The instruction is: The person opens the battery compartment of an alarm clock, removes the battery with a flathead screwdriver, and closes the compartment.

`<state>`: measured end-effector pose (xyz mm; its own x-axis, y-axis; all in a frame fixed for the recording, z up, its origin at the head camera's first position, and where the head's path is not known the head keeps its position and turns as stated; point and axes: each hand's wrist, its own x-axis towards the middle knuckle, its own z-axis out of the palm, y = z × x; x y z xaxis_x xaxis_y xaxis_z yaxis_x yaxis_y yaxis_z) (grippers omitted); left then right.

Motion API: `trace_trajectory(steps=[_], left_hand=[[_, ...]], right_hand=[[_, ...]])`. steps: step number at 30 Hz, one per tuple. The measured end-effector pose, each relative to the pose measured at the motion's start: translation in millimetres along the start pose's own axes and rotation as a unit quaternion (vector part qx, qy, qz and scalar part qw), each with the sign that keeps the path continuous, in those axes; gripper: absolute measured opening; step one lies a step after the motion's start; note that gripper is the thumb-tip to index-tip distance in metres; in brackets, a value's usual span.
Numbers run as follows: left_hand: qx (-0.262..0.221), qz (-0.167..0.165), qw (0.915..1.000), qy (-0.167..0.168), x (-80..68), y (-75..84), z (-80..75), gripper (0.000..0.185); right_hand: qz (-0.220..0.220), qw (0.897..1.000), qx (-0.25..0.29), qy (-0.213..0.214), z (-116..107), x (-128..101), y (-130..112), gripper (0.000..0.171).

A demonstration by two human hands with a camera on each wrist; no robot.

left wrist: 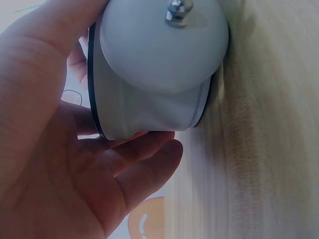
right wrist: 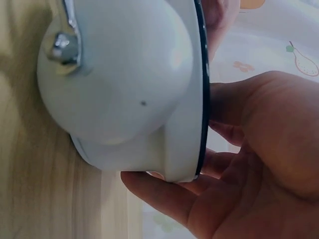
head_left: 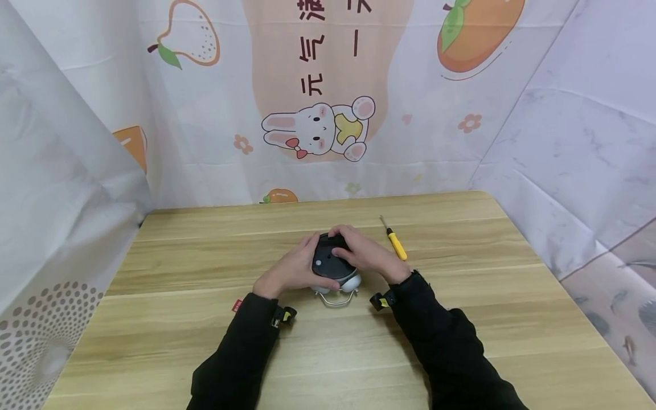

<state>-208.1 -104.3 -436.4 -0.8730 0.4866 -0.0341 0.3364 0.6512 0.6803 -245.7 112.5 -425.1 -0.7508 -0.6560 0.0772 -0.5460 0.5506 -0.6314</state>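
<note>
A white twin-bell alarm clock lies face down on the table, its black back turned up and its bells and metal handle toward the person. The left hand grips it from the left, with the thumb near the bells and the fingers around the side. On the other side the right hand holds the clock, its thumb over the black back and its fingers at the far edge. In the left wrist view, fingertips rest along the white casing below a bell. The right wrist view shows fingers under the casing beside the other bell.
A screwdriver with a yellow handle lies on the wooden table, right of and beyond the clock. Printed cloth curtains stand behind the table and along both sides. A small red tag shows beside the left sleeve.
</note>
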Motion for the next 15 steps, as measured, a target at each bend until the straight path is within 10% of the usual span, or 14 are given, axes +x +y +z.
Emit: trace_trajectory(steps=[15], left_hand=[[0.008,0.002,0.9999,0.011,0.6,-0.7,-0.6,0.128]], right_hand=[[-0.035,0.993,-0.073,0.082,-3.3,3.1,-0.2,0.015]])
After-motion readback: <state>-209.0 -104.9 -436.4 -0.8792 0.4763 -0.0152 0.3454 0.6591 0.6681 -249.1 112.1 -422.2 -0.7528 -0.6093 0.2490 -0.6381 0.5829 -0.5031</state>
